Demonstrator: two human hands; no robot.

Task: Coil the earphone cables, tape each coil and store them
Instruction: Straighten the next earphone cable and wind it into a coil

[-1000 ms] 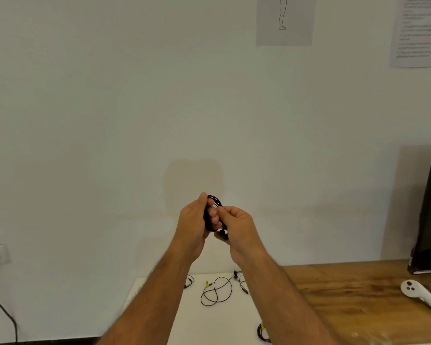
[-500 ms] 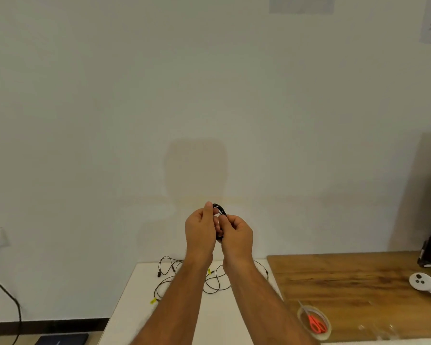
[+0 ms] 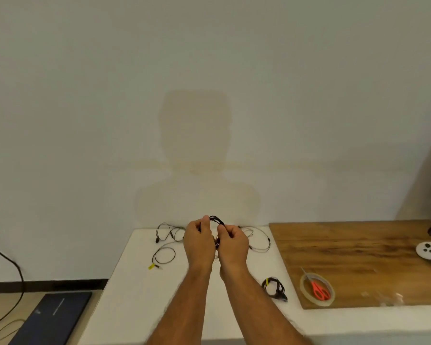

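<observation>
Currently, you hold the black earphone coil (image 3: 217,221) between both hands above the white table (image 3: 135,282), its loop arching from the left hand (image 3: 199,241) to the right hand (image 3: 233,242). Both sets of fingers are pinched closed on the coil, and neither is free. The tape roll (image 3: 306,293), with the scissors (image 3: 317,288) lying across it, sits on the wooden board (image 3: 358,250) to your right, nearer the right hand. One finished coil (image 3: 274,287) lies beside that forearm; loose cables (image 3: 167,242) remain beyond the hands.

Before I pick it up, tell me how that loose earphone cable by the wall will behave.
The loose earphone cable is thin and lies in slack loops, so it will probably droop limply and feel very light. Its strands overlap, so it may tangle or drag.
</observation>
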